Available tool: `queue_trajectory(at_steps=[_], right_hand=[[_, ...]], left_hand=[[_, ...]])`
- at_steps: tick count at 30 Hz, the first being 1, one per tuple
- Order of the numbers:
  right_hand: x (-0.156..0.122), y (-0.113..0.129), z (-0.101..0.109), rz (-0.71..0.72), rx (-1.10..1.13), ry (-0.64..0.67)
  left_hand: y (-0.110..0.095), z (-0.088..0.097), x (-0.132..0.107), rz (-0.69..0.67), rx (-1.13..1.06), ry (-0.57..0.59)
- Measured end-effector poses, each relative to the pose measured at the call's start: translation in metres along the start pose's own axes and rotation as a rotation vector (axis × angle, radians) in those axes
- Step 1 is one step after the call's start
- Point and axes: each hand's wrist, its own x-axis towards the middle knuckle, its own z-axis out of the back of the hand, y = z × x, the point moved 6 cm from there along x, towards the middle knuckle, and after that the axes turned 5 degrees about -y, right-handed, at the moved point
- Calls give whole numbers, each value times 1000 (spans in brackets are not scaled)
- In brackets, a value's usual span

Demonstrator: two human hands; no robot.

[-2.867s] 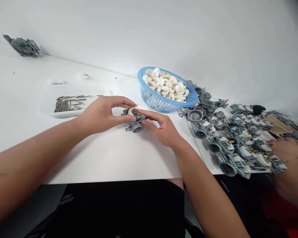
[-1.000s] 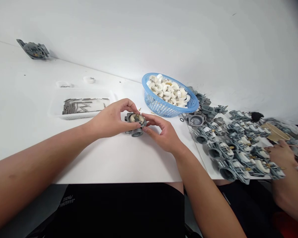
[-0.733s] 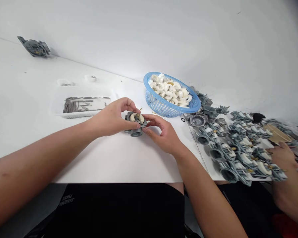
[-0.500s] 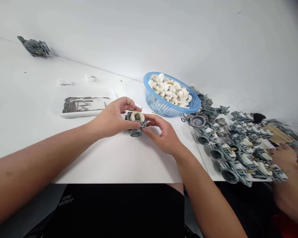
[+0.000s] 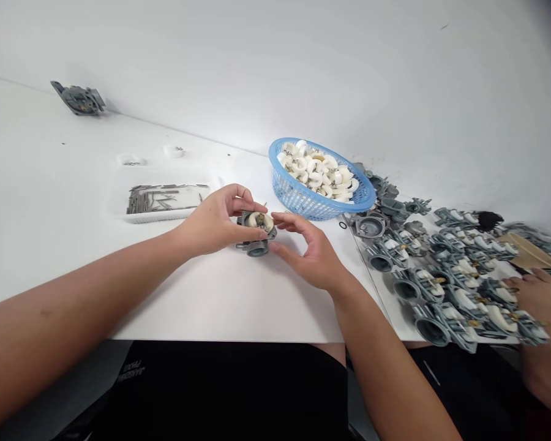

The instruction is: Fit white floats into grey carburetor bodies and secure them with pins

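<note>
A grey metal carburetor body [image 5: 258,250] rests on the white table in front of me, its round bore facing me. Set in its top is a cream-white float [image 5: 253,220] with a small brass part in the middle. My left hand [image 5: 223,219] grips the body from the left, thumb across the near side and fingers behind. A thin pin-like tip [image 5: 265,204] shows by its fingertips; whether they hold it is unclear. Close at the body's right side is my right hand [image 5: 310,251], thumb and fingers spread apart; I cannot tell if the thumb touches the metal.
A white tray [image 5: 158,217] with thin metal pins lies left, two loose floats [image 5: 173,151] behind it. The blue basket [image 5: 303,207] holds many floats. Rows of carburetors [image 5: 434,331] fill the right, near another person's hand [image 5: 535,300]. One carburetor [image 5: 79,100] stands far left; a black ring [image 5: 343,225] lies right.
My right fingers have loosened and moved slightly off the carburetor's right side. My left hand keeps its grip. The whole view has shifted a little.
</note>
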Motion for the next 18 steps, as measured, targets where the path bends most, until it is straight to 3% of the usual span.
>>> queue_trajectory(at_steps=[5, 9, 13, 18], right_hand=[[9, 29, 17, 101, 65, -128], [45, 74, 12, 200, -130, -123], [114, 94, -36, 245, -366, 145], [191, 72, -118, 170, -730, 479]], left_hand=[[2, 0, 1, -3, -14, 2], [2, -1, 2, -36, -39, 24], [1, 0, 4, -67, -7, 14], [0, 0, 5, -91, 3, 18]])
